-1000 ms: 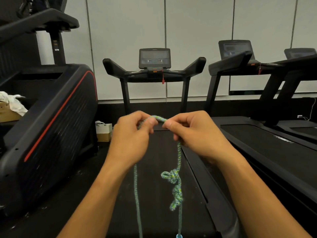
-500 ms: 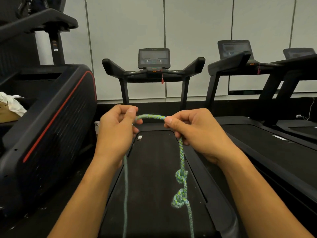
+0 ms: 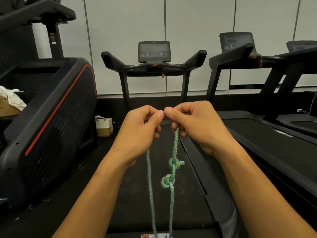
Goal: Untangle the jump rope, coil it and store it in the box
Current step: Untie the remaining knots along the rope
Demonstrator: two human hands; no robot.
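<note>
Left hand (image 3: 137, 134), right hand (image 3: 197, 127) both pinch jump rope (image 3: 174, 170) | two strands hang straight down | right strand knotted

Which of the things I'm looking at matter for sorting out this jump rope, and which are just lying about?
Part of the job:
- jump rope, pinched by left hand and right hand
- two knots in its right strand

Lying about:
- treadmill
- small box on the floor
- white cloth

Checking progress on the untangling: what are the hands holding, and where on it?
Both the left hand and right hand pinch the jump rope at its topmost bend, above the two knots on the right strand.
</note>
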